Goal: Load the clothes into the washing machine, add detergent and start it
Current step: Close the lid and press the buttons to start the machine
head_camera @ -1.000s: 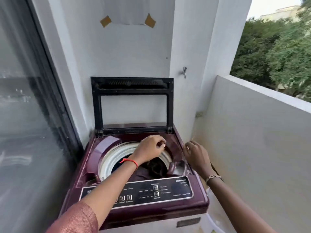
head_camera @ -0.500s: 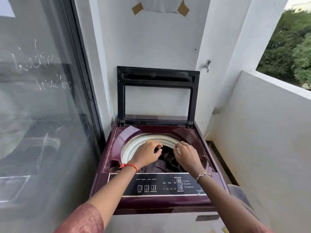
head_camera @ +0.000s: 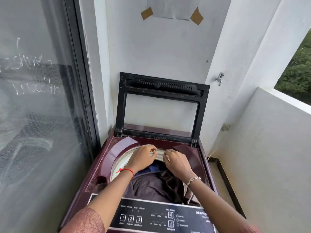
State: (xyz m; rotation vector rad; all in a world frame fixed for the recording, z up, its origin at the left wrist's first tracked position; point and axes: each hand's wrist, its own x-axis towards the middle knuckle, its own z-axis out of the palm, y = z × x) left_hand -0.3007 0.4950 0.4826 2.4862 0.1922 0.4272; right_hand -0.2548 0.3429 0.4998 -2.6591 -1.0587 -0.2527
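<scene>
A maroon top-loading washing machine (head_camera: 107, 158) stands with its black-framed lid (head_camera: 161, 84) raised against the wall. Dark brown and blue clothes (head_camera: 151, 184) fill the white-rimmed drum (head_camera: 117, 165). My left hand (head_camera: 143, 158) and my right hand (head_camera: 176, 163) hover close together over the far side of the drum. Their fingertips are pinched on a small packet (head_camera: 159, 154), which is mostly hidden by the fingers. The black control panel (head_camera: 151, 217) with numbered buttons lies at the near edge.
A glass sliding door (head_camera: 42, 115) runs along the left. A white wall with a tap (head_camera: 219, 78) is behind the machine. A low balcony parapet (head_camera: 269, 148) closes the right side, with a narrow strip of floor (head_camera: 217, 170) beside the machine.
My right hand has come from the machine's right edge to meet my left hand over the drum. Both hands have shifted toward the far rim, and my head has tilted down and closer.
</scene>
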